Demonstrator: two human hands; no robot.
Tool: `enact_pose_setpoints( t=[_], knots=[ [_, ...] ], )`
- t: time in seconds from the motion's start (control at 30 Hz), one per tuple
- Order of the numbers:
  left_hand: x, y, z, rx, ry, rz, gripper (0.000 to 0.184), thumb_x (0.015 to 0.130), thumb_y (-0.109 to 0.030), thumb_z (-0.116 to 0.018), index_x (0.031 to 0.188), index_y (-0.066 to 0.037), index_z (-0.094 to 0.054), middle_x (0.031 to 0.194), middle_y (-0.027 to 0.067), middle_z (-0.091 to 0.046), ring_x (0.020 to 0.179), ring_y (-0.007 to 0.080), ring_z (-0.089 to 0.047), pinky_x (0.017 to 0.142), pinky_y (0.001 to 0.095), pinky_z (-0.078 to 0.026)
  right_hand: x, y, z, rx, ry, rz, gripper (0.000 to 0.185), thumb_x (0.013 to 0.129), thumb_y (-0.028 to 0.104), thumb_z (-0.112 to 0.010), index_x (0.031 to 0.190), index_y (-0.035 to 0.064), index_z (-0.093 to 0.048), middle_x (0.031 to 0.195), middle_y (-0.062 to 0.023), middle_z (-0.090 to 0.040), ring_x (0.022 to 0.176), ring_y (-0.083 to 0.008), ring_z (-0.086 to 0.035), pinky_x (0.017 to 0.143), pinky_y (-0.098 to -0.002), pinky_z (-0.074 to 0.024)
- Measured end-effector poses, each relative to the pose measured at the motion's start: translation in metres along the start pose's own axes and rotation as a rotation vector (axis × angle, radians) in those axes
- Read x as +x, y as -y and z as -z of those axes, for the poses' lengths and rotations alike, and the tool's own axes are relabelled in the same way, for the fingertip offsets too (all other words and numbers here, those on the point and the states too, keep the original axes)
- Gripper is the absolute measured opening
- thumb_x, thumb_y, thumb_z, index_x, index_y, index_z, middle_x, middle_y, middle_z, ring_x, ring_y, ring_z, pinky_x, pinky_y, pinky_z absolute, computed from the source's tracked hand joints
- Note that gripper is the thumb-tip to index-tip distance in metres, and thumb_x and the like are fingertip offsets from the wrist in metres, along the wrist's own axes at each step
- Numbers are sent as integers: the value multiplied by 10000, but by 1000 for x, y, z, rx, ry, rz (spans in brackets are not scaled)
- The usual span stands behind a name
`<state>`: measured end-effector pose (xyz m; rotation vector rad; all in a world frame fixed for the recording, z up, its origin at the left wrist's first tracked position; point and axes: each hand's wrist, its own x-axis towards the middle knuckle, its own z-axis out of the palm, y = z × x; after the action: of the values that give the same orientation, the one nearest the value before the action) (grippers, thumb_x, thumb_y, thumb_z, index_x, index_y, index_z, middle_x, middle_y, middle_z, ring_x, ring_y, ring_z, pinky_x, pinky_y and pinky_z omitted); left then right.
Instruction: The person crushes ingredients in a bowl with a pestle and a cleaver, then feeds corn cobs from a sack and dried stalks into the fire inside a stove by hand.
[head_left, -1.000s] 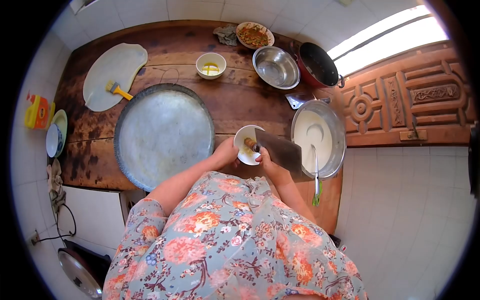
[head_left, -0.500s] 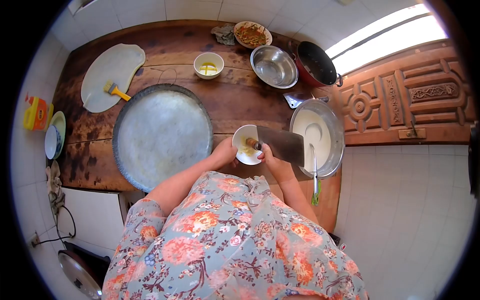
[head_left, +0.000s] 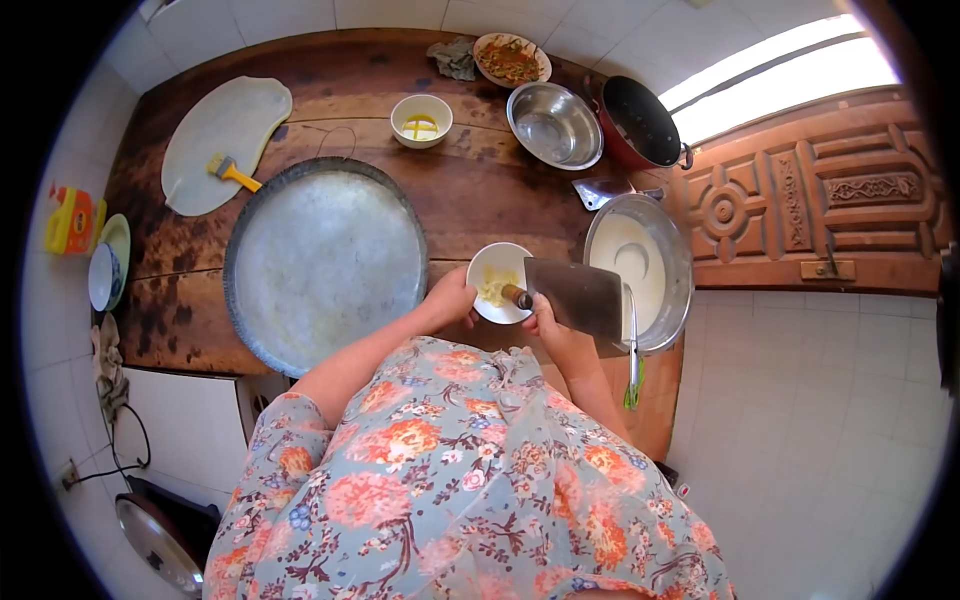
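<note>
My left hand (head_left: 452, 298) is closed on the left rim of a small white bowl (head_left: 489, 312). Chopped pale yellow pieces, perhaps garlic (head_left: 496, 280), lie inside it. A cleaver (head_left: 578, 298) is in my right hand (head_left: 556, 328), gripped at the blade near the handle, with fingers partly hidden behind the blade. Its wooden handle points left over the bowl's right side, and I cannot tell whether the handle's end touches the pieces. The broad dark blade reaches right, in front of the rim of a metal basin (head_left: 683, 300) of white batter (head_left: 622, 262).
Left of my hands lies a large round metal tray (head_left: 325, 270). Behind are a white board (head_left: 215, 140) with a yellow brush (head_left: 233, 174), an oil bowl (head_left: 421, 136), a steel bowl (head_left: 553, 130), a dark pot (head_left: 640, 122) and a food plate (head_left: 512, 62). A ladle (head_left: 634, 350) leans in the basin.
The cleaver's handle has shifted slightly right and toward me relative to the bowl, showing more of the pale pieces. Both hands keep their holds. The whole view has shifted a little.
</note>
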<state>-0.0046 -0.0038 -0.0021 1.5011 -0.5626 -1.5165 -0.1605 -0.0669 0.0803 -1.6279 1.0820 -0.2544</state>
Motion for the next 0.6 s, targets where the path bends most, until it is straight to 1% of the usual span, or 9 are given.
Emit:
enact_pose_setpoints(
  t=[0.07,0.13,0.2,0.33,0.4,0.43,0.47,0.53,0.6],
  knots=[
    [2,-2,0,5,27,3,320,736,-25,-313,1015,26,-459,723,124,-550,482,174,-528,397,281,-457,3,-4,0,-30,-11,57,280,836,253,-462,925,-6,-525,688,-49,-558,587,-105,-520,551,-230,-423],
    [5,-1,0,19,42,-6,314,741,-32,-317,1015,27,-458,726,127,-551,480,175,-529,397,280,-457,10,-15,-4,25,66,-98,256,837,236,-463,914,3,-539,684,-48,-569,564,-97,-526,536,-227,-424],
    [8,4,0,30,52,-13,308,747,-39,-321,1015,28,-456,729,129,-552,479,177,-530,397,280,-457,12,-18,-3,-55,51,-51,279,843,267,-450,897,14,-556,662,-44,-573,578,-102,-534,568,-237,-427],
    [5,6,1,15,6,-22,272,772,-53,-320,989,29,-463,711,114,-552,471,160,-527,399,268,-455,4,-7,-3,41,-49,-9,283,839,277,-454,891,18,-557,660,-50,-573,609,-124,-538,571,-259,-426],
    [6,5,1,34,29,-37,252,789,-56,-314,973,29,-462,701,100,-551,467,146,-523,404,256,-454,8,-11,-3,-79,138,-150,274,839,265,-460,904,13,-546,693,-55,-575,583,-117,-532,547,-247,-424],
    [10,8,2,71,26,-55,256,797,-66,-320,990,27,-461,704,98,-551,464,145,-521,405,255,-452,9,-10,-6,-128,97,56,310,843,298,-447,926,14,-537,723,-56,-576,605,-127,-534,590,-248,-424],
    [12,11,3,105,18,-71,262,805,-77,-326,1007,25,-459,708,95,-552,462,143,-519,406,254,-449,10,-10,-5,-129,96,60,310,843,298,-447,926,14,-537,723,-56,-576,605,-127,-534,590,-248,-424],
    [10,12,3,125,-9,-93,265,816,-94,-338,1020,20,-464,702,91,-554,454,141,-516,406,254,-445,10,-8,-7,-39,87,-159,282,836,277,-454,897,17,-546,688,-60,-572,614,-135,-536,603,-253,-420],
    [11,11,6,138,-44,-119,270,827,-112,-351,1034,15,-468,696,87,-555,446,139,-512,406,255,-440,8,-4,-7,-29,71,-100,267,835,265,-456,884,21,-552,673,-58,-570,614,-129,-535,600,-256,-420]
  ],
)
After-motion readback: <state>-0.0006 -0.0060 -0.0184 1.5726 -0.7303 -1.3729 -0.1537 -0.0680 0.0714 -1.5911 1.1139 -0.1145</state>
